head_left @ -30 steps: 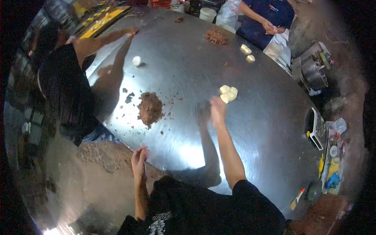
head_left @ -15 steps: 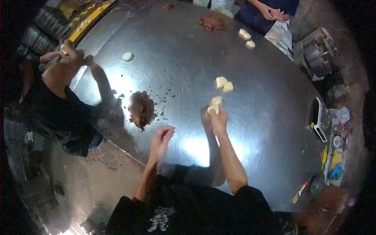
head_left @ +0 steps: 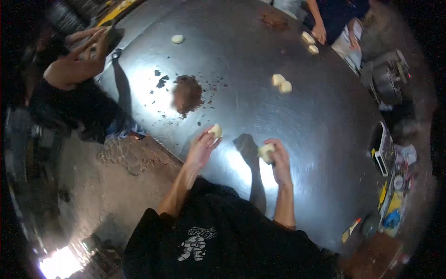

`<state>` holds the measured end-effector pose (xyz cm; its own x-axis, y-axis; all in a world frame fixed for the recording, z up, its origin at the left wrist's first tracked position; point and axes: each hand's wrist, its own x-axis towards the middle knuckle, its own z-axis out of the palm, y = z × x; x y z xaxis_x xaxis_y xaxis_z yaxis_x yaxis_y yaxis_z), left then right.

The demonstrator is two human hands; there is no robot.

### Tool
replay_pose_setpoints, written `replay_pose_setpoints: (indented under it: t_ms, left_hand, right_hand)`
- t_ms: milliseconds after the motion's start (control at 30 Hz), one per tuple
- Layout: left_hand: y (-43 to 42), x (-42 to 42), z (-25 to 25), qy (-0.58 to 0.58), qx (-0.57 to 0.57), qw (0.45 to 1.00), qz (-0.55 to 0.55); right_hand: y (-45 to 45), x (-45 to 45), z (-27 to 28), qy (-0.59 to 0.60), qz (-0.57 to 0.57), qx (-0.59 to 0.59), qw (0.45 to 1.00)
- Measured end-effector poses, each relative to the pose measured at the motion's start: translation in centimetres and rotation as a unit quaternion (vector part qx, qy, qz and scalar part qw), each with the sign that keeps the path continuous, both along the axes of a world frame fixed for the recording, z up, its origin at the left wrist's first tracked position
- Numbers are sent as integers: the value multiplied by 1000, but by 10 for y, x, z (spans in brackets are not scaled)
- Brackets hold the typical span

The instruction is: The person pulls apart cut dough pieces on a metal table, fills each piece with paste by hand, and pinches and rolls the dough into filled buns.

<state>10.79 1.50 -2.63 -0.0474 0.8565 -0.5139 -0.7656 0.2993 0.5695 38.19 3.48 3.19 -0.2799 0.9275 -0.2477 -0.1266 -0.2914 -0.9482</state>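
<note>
My left hand [head_left: 203, 146] is closed round a pale dough piece [head_left: 215, 130], just below the brown crumbly heap [head_left: 188, 94]. To the right, my right hand [head_left: 278, 160] grips another pale dough piece [head_left: 266, 152] above the shiny metal table [head_left: 320, 153]. Both hands are raised and apart from each other. Beyond them, two dough pieces [head_left: 281, 83] lie touching on the metal. A single round dough piece [head_left: 177, 39] sits farther off, past the brown heap.
At the left a person [head_left: 74, 88] in black has both hands raised. Another person [head_left: 337, 21] stands at the far right edge, near two dough pieces [head_left: 310, 43] and a second brown heap [head_left: 273, 20]. A brush [head_left: 350, 230] lies at the lower right; a metal pot [head_left: 386, 83] stands beyond the edge.
My right hand has taken two pieces from the cluster and drawn them nearer; one is now in my left hand. The far person's hands have parted, one reaching down to the table.
</note>
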Motion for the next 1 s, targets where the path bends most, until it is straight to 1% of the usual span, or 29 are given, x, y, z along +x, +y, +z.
replay_pose_setpoints:
  t_ms: [33,67,100,133,167,200,233,267,300,333,367,400,467,500,533,567,600,633,667,700,733,800,833,867,900,967,1000]
  left_hand:
    - [-1,-12,10,-9,37,999,17]
    - [-7,-20,19,-16,55,998,16]
    - [-15,-25,28,-15,58,998,35]
    - [-23,-29,37,-18,65,998,2]
    - [-28,-33,43,-20,73,997,-32]
    - [-34,-35,42,-18,78,997,-17]
    - [-42,-34,37,22,96,993,-66]
    - [-51,-33,35,63,112,985,-115]
    - [-58,-33,39,66,115,986,-104]
    - [-66,-31,45,184,130,971,-83]
    - [-73,-30,50,299,142,942,-59]
    - [-84,-33,45,337,129,932,-33]
    - [-97,-33,46,358,128,925,12]
    - [-101,-33,46,375,125,917,44]
    - [-105,-36,43,375,107,917,81]
    - [-108,-41,40,373,108,917,88]
    - [-111,-48,36,368,105,919,96]
    - [-116,-56,33,364,102,920,102]
    - [-120,-65,30,364,106,919,105]
    - [-125,-72,32,348,68,933,54]
    - [-129,-80,32,331,31,943,3]
    - [-133,-96,30,324,40,945,9]
    - [-136,-104,29,317,42,947,9]
    - [-138,-116,31,269,51,961,45]
    - [-139,-120,28,268,54,961,46]
    - [-137,-130,21,315,80,943,79]
    - [-137,-134,20,339,87,933,79]
  right_hand:
    - [11,0,7,8,10,-4,1000]
    - [19,-9,12,-192,-16,34,981]
    - [25,-16,9,-191,2,41,981]
    - [32,-23,2,-379,42,289,878]
    - [37,-30,-2,-520,68,511,681]
    - [30,-54,-4,-353,71,422,832]
    - [20,-77,4,-217,139,284,924]
    - [9,-99,11,-74,200,128,969]
    - [2,-118,7,-38,232,95,967]
    - [-4,-132,3,-82,215,120,966]
    - [-8,-144,0,-125,198,147,961]
    - [-10,-154,-6,-125,209,155,958]
    - [-17,-171,-16,-14,174,-2,985]
    - [-24,-179,-8,-18,183,2,983]
    - [-31,-186,6,-11,204,29,978]
    - [-36,-192,14,-4,223,56,973]
    - [-35,-198,8,-72,232,135,960]
    - [-30,-202,4,-72,235,139,959]
    - [-22,-203,3,-109,292,157,937]
    - [-13,-205,4,-147,347,174,910]
    - [-3,-211,6,-144,376,133,905]
    - [36,-226,-28,-154,349,230,895]
    - [74,-239,-37,-247,259,368,858]
    - [115,-256,-38,-331,158,494,788]
    - [131,-261,-38,-334,141,515,776]
    - [154,-274,-44,-338,156,529,763]
    - [158,-279,-43,-358,177,502,768]
